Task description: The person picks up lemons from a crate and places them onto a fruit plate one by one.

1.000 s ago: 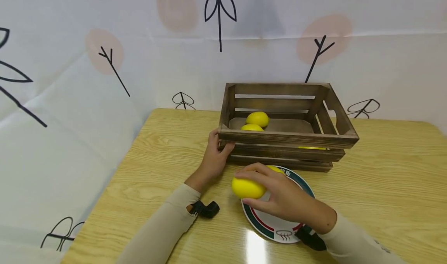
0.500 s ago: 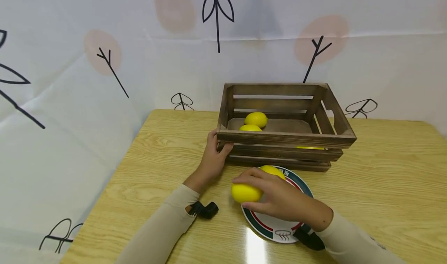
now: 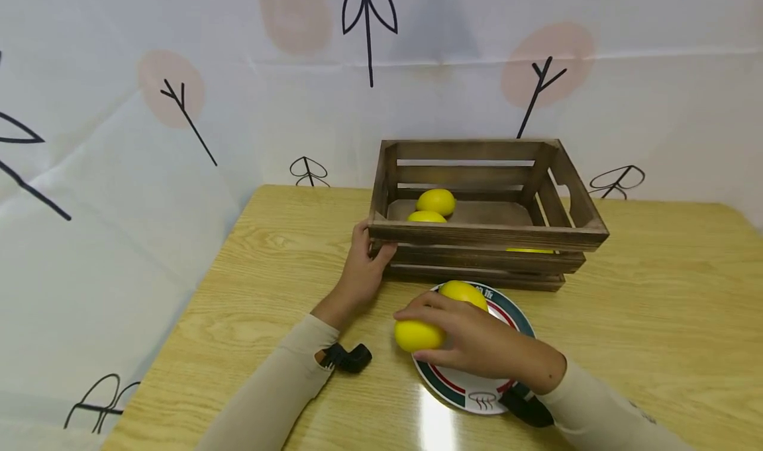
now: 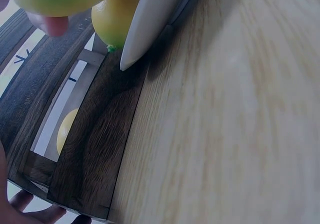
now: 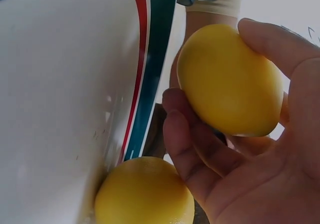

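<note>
One lemon (image 3: pixel 417 336) in curled right grip (image 3: pixel 471 337), another lemon (image 3: pixel 465 294) on plate (image 3: pixel 442 386); left grip (image 3: pixel 361 270) clasps one crate (image 3: pixel 477 235) (three more lemons (image 3: pixel 436 202) inside)

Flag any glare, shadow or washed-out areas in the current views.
Head view: white glare on the table, bottom of frame; left wrist view: dark shadow beside the plate; right wrist view: washed-out background beyond the right hand.

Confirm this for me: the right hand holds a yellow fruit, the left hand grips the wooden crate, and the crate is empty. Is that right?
Not quite: the wooden crate is not empty. The head view shows at least two yellow fruits inside, near its left end. The rest stands: the right hand holds a yellow fruit and the left hand grips the crate.
</note>
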A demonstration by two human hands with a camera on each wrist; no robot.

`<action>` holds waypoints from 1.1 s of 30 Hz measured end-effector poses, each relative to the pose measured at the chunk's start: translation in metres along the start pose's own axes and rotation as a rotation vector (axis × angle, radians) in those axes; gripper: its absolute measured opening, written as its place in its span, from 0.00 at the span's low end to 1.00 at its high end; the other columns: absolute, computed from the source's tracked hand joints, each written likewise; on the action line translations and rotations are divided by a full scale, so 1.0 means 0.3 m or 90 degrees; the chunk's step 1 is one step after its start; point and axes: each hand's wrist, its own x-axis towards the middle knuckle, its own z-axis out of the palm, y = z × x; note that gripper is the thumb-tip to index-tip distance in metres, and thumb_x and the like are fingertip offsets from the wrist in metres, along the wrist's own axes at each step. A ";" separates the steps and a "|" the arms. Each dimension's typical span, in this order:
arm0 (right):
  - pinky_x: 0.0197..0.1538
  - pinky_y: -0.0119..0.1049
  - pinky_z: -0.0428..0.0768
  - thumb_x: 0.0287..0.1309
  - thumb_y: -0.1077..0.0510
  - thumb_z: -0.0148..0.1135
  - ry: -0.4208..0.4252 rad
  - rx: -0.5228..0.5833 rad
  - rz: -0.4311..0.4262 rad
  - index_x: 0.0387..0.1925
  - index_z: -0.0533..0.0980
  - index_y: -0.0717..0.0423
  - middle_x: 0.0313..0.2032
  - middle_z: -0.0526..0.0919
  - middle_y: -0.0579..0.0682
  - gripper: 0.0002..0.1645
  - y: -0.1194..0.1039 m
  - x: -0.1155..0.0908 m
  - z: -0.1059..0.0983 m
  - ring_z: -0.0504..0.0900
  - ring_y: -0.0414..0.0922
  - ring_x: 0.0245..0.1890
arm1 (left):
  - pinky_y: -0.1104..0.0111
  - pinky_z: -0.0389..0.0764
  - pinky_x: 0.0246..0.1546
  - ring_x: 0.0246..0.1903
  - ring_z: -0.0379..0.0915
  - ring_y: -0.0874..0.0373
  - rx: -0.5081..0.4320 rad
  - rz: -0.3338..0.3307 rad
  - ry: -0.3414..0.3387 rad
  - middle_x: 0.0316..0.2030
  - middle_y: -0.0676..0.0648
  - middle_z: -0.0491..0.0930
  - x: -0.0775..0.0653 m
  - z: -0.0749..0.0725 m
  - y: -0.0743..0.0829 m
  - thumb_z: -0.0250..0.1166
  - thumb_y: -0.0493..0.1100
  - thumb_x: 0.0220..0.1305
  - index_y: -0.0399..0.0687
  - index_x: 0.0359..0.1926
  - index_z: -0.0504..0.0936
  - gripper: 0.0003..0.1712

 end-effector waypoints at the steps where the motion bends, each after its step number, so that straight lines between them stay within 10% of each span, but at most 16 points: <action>1: 0.53 0.38 0.80 0.59 0.50 0.72 0.000 0.000 0.001 0.63 0.75 0.44 0.58 0.76 0.40 0.31 0.000 -0.001 0.001 0.77 0.37 0.53 | 0.49 0.65 0.68 0.69 0.61 0.48 -0.002 -0.001 0.002 0.71 0.43 0.62 -0.001 0.001 0.000 0.58 0.57 0.73 0.49 0.73 0.54 0.37; 33: 0.54 0.39 0.80 0.64 0.48 0.67 -0.042 0.015 0.028 0.65 0.74 0.43 0.58 0.77 0.42 0.28 -0.005 -0.002 0.004 0.78 0.40 0.55 | 0.51 0.67 0.66 0.65 0.67 0.48 -0.019 0.027 -0.001 0.67 0.42 0.67 -0.001 0.005 -0.009 0.55 0.67 0.70 0.48 0.73 0.53 0.44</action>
